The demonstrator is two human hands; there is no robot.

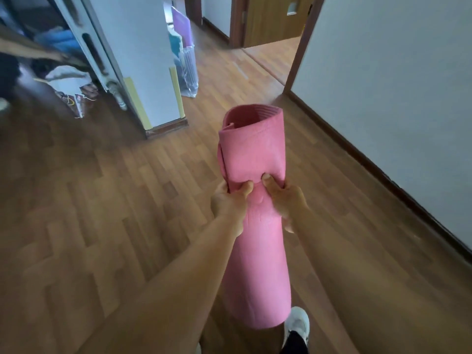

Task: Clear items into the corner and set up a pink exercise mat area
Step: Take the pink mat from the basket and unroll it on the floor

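**Rolled pink mat held upright in both hands**

The pink exercise mat [254, 152] is rolled into a thick tube and held out in front of the person, above the wooden floor [102, 200], its open spiral end pointing up and away and its lower end near a white shoe [296, 321]. Both hands are clamped on the roll at about its middle. The left hand [229, 202] grips the left side, with the thumb pressed into the front of the mat by the loose outer edge. The right hand [287, 198] grips the right side, its thumb dug in just beside the left thumb, and its fingers wrap round the back.

Ahead on the left stands a white partition [143, 60] with yellow tape on its edges. Purple and teal sheets [180, 29] lean behind it, above a clear plastic bag [189, 70]. A white wall [396, 72] runs along the right, and beyond it is an open doorway [270, 54].
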